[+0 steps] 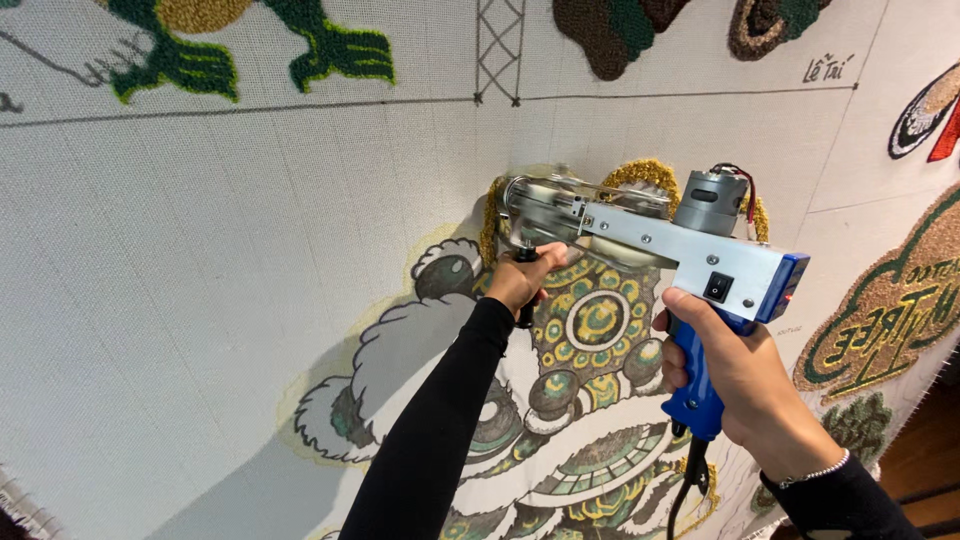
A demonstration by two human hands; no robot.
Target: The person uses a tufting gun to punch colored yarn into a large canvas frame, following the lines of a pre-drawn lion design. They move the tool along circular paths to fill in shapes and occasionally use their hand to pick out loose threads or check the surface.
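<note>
Head view: the blue-handled metal tufting gun (650, 245) is best kept pressed squarely against the white stretched backing cloth (200, 300), front grip clenched by the left hand (520, 280), rear handle by the right hand (735, 375).

Both arms in long black sleeves, snug and plain, no logos or seams standing out. Left sleeve (430, 440) running right up to the wrist, slightly creased along the forearm. Right sleeve (850, 500) ending at the wrist too, with a thin silver beaded bracelet (815, 472) just above the cuff. Hands bare, no gloves, no rings visible.
</note>
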